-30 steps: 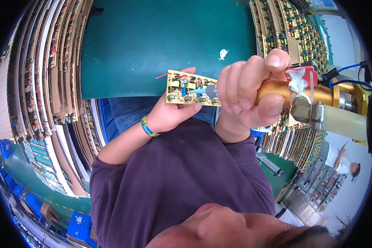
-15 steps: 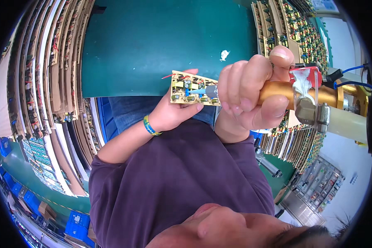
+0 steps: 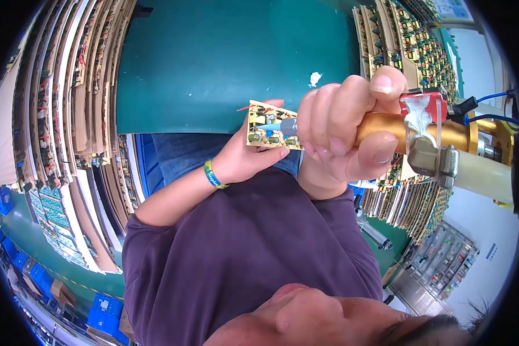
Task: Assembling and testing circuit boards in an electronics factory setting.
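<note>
My left hand [image 3: 242, 155] holds a small circuit board [image 3: 262, 138], its thumb along the near edge and its fingers behind. Small parts and a red wire stand on the board's face. My right hand [image 3: 346, 127] is wrapped round a glue dispensing gun with a gold-coloured barrel [image 3: 380, 129], a red switch piece [image 3: 415, 105] and a metal hose clamp [image 3: 447, 167]. From the fist, the gun's grey nozzle [image 3: 288, 127] and its pale blue tip reach over the board. Whether the tip touches the board I cannot tell. The right fingers hide part of the barrel and the board's right end.
A green work surface [image 3: 213, 57] lies beyond my hands, with a white glue blob [image 3: 315, 79] on it. Stacked cardboard layers with circuit boards [image 3: 86, 86] stand at the left, more boards [image 3: 415, 46] at the right. Blue wires [image 3: 493, 117] and a pale hose [image 3: 484, 176] trail from the gun.
My left hand and the board have shifted slightly to the right, further under the nozzle. The right hand and gun have moved slightly left.
</note>
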Demonstrator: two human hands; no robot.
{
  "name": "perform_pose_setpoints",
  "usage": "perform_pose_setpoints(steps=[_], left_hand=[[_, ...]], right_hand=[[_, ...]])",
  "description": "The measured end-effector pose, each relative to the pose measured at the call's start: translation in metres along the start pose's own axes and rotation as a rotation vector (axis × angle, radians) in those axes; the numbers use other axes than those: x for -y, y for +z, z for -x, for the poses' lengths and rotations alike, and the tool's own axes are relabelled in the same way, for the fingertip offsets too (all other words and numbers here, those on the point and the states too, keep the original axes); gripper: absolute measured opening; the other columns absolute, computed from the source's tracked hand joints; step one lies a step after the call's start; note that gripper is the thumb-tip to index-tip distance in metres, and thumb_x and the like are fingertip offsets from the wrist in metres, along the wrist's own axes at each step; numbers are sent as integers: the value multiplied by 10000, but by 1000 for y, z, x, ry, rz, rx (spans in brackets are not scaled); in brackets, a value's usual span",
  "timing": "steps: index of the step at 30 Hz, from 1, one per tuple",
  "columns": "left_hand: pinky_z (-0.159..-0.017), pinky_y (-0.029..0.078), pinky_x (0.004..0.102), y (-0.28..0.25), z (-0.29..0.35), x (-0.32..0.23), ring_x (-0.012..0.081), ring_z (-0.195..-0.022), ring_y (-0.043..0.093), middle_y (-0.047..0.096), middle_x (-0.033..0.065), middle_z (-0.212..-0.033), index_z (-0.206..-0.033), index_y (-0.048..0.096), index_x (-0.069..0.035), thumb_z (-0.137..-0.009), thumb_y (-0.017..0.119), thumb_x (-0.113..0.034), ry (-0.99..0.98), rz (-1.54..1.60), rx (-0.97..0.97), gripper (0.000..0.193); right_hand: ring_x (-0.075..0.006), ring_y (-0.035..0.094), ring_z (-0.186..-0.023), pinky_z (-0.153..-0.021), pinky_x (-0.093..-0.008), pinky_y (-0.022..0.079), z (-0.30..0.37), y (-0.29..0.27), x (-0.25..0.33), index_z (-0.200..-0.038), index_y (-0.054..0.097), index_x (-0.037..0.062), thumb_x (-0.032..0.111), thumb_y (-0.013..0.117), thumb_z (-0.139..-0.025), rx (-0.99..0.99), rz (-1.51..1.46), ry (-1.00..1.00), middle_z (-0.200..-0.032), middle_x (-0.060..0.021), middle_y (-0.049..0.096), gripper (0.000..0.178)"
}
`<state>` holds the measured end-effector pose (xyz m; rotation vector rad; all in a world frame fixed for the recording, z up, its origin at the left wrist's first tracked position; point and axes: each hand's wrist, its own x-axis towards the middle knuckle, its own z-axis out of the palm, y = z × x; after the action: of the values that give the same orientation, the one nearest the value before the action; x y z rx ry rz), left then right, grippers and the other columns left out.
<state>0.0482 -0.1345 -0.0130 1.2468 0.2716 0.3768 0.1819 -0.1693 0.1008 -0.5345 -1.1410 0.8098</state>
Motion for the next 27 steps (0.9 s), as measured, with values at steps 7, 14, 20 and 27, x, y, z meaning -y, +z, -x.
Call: perform_pose_setpoints(steps=[7, 14, 20, 27], left_hand=[[-820, 460, 256, 1, 0, -4, 89, -1020, 481, 462, 41, -1199, -1407, 247, -64, -814, 664, -34, -61, 100, 23, 725], [-784, 467, 247, -1, 0, -1, 80, -950, 491, 467, 35, -1173, -1411, 239, -58, -829, 646, -30, -81, 107, 28, 711], [-864, 464, 269, -7, 0, 0, 108, -1022, 528, 500, 47, -1178, -1446, 179, -63, -845, 605, 8, -100, 109, 7, 740], [-953, 463, 348, -30, 4, -10, 177, -1151, 513, 485, 93, -1270, -1461, 133, -59, -872, 528, 45, -8, 336, -64, 717]], right_hand=[[-80, 425, -493, -437, -224, 409, 0, 1, 1, -1274, 374, 78, 335, 555, -932, 9, -15, -2, -667, 3, 468, 465], [-83, 429, -496, -437, -225, 409, -3, 3, 1, -1287, 366, 70, 339, 567, -925, -6, -11, 3, -670, -1, 469, 494], [-97, 445, -494, -431, -228, 418, -12, -2, 3, -1338, 305, 37, 323, 543, -934, 1, 8, -31, -679, -19, 480, 550], [-97, 408, -488, -424, -240, 394, -24, -47, 13, -1317, 357, -4, 268, 496, -932, -146, 98, -101, -700, -28, 473, 492]])
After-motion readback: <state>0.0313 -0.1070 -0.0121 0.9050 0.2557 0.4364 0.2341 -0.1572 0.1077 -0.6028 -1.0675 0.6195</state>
